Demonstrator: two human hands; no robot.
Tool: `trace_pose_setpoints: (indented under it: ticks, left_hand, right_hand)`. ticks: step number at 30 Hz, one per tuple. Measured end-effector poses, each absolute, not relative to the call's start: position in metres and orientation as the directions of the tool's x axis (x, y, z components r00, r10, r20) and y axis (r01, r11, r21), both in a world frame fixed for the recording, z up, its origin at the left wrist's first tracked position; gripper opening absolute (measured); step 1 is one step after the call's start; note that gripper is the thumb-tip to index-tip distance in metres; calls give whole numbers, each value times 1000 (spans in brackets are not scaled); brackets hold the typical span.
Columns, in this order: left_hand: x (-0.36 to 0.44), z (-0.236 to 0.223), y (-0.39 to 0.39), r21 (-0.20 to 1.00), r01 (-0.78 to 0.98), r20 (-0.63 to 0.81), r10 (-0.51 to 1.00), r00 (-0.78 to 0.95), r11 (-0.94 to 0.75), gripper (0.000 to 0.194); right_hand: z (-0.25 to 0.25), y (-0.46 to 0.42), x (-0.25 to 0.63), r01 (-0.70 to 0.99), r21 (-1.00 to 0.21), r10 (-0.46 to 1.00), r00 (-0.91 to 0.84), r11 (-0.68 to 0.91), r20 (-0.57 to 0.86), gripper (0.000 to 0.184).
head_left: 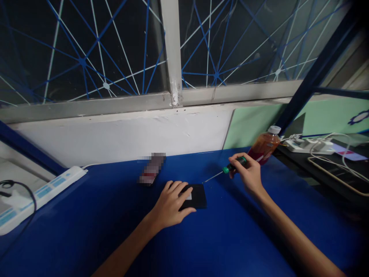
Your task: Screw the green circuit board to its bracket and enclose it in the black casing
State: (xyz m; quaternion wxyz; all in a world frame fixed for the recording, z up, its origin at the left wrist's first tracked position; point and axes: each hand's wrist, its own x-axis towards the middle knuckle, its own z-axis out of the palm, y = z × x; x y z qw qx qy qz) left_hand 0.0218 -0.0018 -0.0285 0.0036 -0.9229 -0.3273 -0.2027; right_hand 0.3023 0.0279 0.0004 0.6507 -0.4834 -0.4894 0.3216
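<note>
A flat black rectangular box (198,197) with a small whitish label lies on the blue table. My left hand (173,204) spans its left part, index finger over the top and thumb along the near edge, holding it against the table. In my right hand (248,173) is a screwdriver (213,177) with a black and green handle, gripped between thumb and fingers. Its thin metal shaft slants down to the left. The tip is at the box's far right corner; whether it touches the box I cannot tell. Tiny dark specks lie just right of that corner.
A pixelated dark oblong object (152,169) lies behind my left hand. A bottle of reddish drink (265,144) stands beyond my right hand. White power strips (43,196) lie at the left, with another one and cables (340,154) on a black surface at the right.
</note>
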Motion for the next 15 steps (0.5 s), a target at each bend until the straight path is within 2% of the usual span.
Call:
trace_pose_setpoints:
  ticks: [3,9,15]
  left_hand:
    - [20,-24,1,164,600,381,611,694,-783,52]
    - [32,-10,6,269,595,480,641,599,-757,37]
    - [59,1,6,351,547,436,649,623,-760,26]
  right_hand:
    - [-1,27,302,55,-946,897,303,320,321,22]
    - [-3,22,299,45,-948,911,263,316,316,23]
    - [5,14,295,23,-927,898,241,374,368,26]
